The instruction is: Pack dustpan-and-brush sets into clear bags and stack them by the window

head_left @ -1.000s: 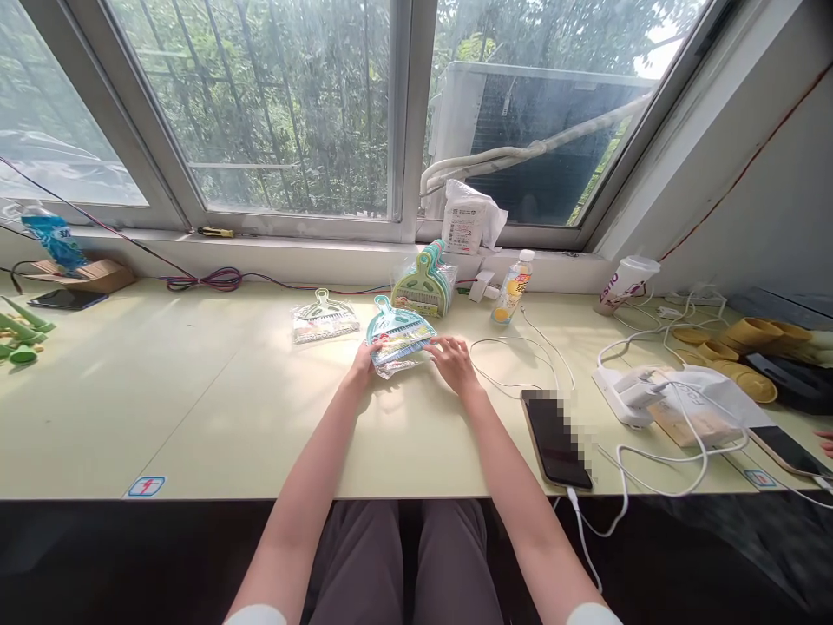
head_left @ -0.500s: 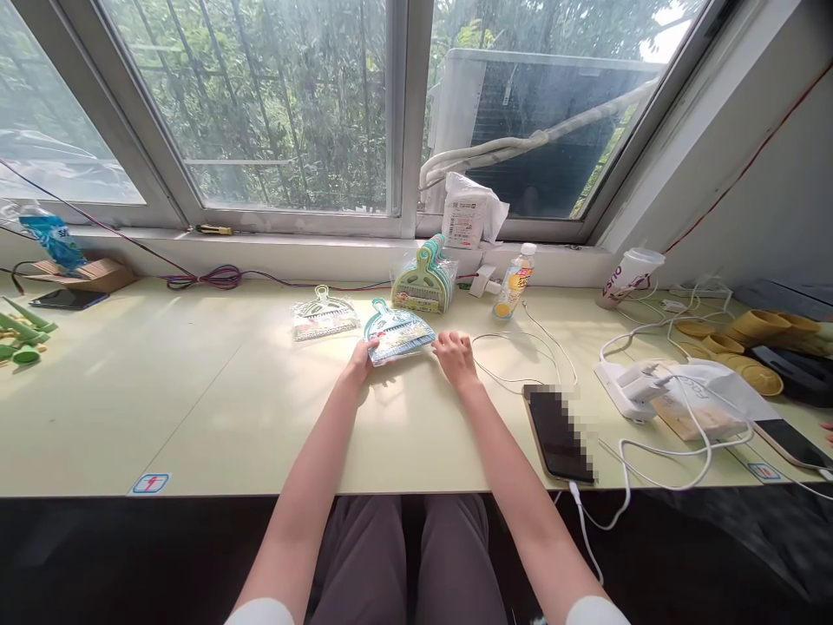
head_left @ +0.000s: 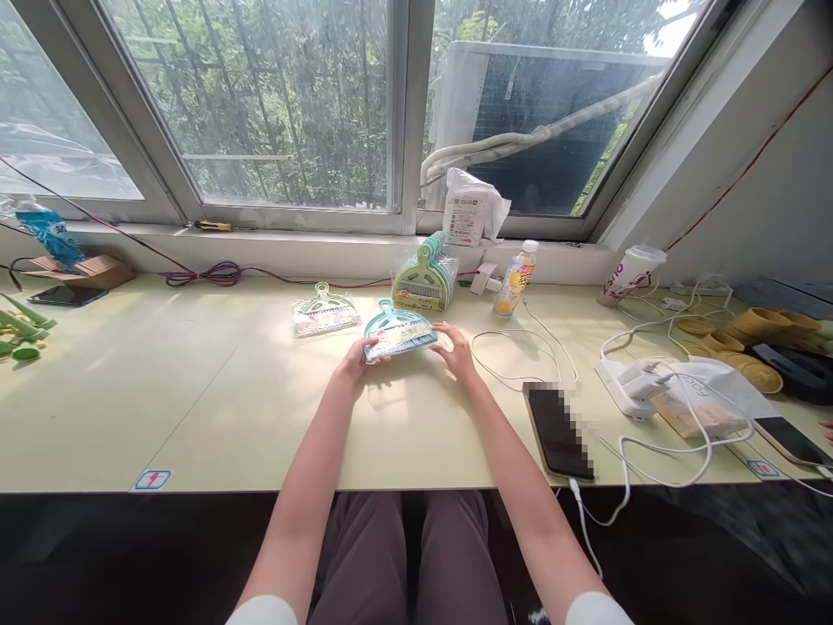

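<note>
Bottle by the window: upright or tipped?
Upright: the bottle stands on its base on the table, white cap on top.

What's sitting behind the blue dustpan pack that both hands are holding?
Behind the blue dustpan pack, held by the left hand and right hand, stands a stack of bagged dustpans. The pack covers the table beneath it.

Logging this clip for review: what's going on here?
A seated person holds a teal brush-and-dustpan pack at the table by the window, the left hand on its left edge and the right hand on its right edge. A second pack lies flat just to the left, and a stack of packs stands behind. A bottle and a phone sit to the right.
</note>
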Tool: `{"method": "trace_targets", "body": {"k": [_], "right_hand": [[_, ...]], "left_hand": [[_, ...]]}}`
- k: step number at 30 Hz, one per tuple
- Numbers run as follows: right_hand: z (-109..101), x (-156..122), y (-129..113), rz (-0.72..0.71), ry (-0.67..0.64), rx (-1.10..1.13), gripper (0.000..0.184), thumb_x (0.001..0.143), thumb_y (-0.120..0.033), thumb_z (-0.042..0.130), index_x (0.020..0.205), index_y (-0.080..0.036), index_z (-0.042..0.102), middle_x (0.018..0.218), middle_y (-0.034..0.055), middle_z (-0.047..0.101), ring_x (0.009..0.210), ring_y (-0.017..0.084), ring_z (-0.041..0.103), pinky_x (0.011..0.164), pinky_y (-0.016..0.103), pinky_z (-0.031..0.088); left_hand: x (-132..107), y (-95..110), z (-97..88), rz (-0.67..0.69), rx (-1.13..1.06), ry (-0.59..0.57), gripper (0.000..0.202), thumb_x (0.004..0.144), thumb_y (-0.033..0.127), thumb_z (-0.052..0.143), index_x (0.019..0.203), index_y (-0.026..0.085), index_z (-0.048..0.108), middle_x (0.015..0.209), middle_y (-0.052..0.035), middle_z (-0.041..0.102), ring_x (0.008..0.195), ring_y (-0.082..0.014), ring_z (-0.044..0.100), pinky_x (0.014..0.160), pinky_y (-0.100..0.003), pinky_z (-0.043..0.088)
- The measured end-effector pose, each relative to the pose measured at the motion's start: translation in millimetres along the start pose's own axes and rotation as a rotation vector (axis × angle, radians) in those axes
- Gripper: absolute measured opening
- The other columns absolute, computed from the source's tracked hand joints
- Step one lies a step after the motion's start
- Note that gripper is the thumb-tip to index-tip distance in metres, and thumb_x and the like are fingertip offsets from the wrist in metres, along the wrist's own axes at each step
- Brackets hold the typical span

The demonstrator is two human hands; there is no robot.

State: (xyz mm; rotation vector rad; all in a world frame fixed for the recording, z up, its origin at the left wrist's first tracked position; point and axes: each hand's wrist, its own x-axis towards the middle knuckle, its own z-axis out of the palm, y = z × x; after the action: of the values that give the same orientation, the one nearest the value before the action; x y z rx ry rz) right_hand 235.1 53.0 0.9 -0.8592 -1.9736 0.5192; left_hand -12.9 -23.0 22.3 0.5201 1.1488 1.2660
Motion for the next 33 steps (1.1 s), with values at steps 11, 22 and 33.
{"method": "trace_targets", "body": {"k": [11,22,33], "right_hand": [[-4.3,2.5,-4.3,0.067,0.265,0.204,0.026,0.090,-0.046,0.060,0.097,-0.029,0.078,0.125,0.0060,0.066,0.117,0.025,0.060,0.104,0.044,0.043],[-6.7,-3.2,-24.1,-0.010,0.337,-0.004,0.032,0.097,-0.039,0.050,0.081,-0.026,0.075,0.098,0.0032,0.074,0.098,0.023,0.063,0.100,0.043,0.033],[-0.6,-2.6,-16.3,0.064,0.361,-0.131,0.031,0.098,-0.037,0.048,0.101,-0.029,0.077,0.096,0.0052,0.066,0.090,0.022,0.052,0.089,0.039,0.038]], "left_hand": [[-5.2,-10.1,-1.1,0.069,0.264,-0.291,0.028,0.079,0.024,0.073,0.101,0.013,0.060,0.083,-0.0088,0.070,0.064,-0.0182,0.071,0.047,-0.020,0.052],[-6.1,-10.1,0.3,0.055,0.252,-0.314,0.021,0.078,0.017,0.073,0.095,0.011,0.061,0.079,-0.0073,0.069,0.058,-0.0148,0.069,0.047,-0.019,0.050],[-6.5,-13.9,6.5,0.036,0.298,-0.318,0.033,0.077,0.022,0.077,0.103,0.014,0.057,0.085,-0.0081,0.069,0.063,-0.0160,0.070,0.047,-0.019,0.050]]}}
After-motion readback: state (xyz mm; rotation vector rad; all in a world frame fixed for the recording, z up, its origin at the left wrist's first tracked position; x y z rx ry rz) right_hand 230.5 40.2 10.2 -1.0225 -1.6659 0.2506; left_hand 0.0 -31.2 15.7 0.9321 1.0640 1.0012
